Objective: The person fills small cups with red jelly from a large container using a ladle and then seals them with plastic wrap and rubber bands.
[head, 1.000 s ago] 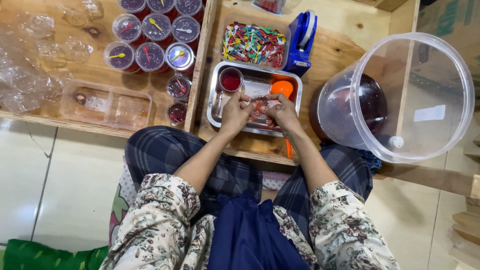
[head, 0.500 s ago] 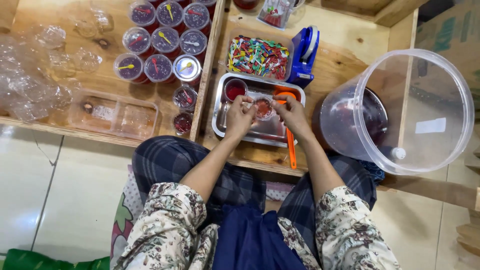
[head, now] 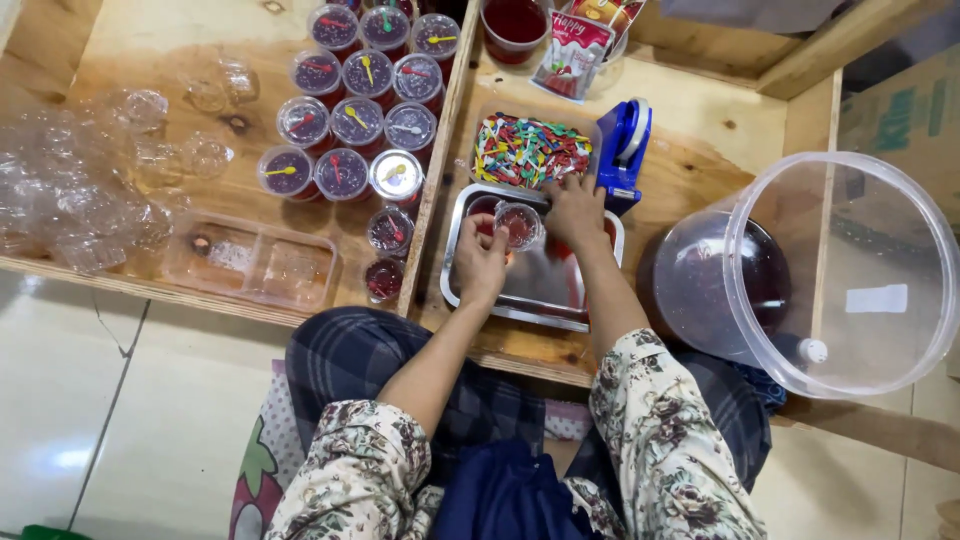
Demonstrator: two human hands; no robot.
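Fingers of the left hand [head: 482, 262] curl round a small clear cup of dark red jelly [head: 519, 224], gripping it just above the metal tray [head: 520, 300] near the middle of the frame. The cup sits up and to the right of that hand, at its fingertips, mouth facing the camera, so no long axis shows. The right hand [head: 575, 208] lies just beside the cup on its right and stretches past it toward the top of the frame, its fingertips at the near edge of the clear box of coloured plastic spoons [head: 530, 150]; whether those fingers pinch a spoon I cannot tell — they are bent down over the box rim. The right hand is the nearer one to the spoons; the box lies straight up-frame from it, touching the tray's far edge.

Outward from there: a blue tape dispenser [head: 625, 140] stands right of the box, and a large clear bucket [head: 840, 270] with dark red liquid sits at the right edge. Left of the wooden divider, sealed cups with spoons on their lids [head: 360, 95] stand in rows at upper centre, and empty clear cups [head: 90, 190] lie heaped at the left.

Compared with half a second ago, both hands were together over the tray, working on the cup — now the right hand has left it and reached up to the spoon box, while the left alone keeps the cup
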